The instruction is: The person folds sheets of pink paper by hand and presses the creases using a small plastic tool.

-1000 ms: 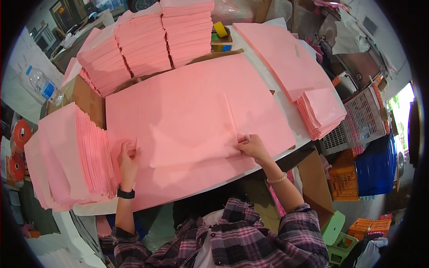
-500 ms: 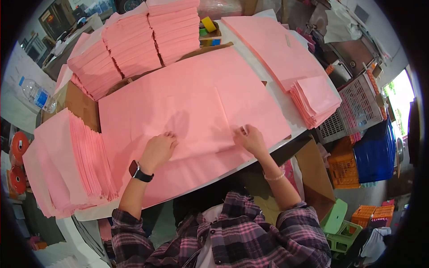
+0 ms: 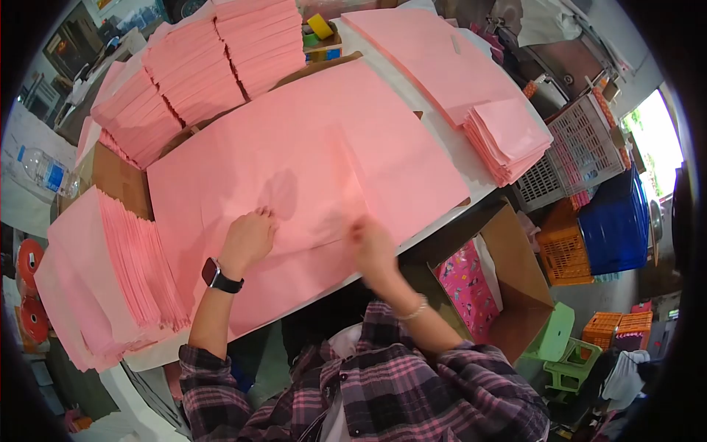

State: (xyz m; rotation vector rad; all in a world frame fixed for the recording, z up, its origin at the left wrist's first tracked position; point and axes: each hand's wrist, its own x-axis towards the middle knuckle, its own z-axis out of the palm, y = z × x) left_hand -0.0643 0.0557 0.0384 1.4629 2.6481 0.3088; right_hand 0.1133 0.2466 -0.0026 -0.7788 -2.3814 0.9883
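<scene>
Perhaps the pink sheet [image 3: 294, 125], lying across the table [image 3: 440, 140], could crease if my left hand [image 3: 249, 239], fingers curled close together, grip unclear, drags it; my right hand's [image 3: 374, 254] fingers are too blurred to tell.

The left hand [image 3: 250, 237], above a black smartwatch [image 3: 222, 275], and the blurred right hand [image 3: 373, 252] are over broad pale-pink sheets [image 3: 294, 147].
</scene>
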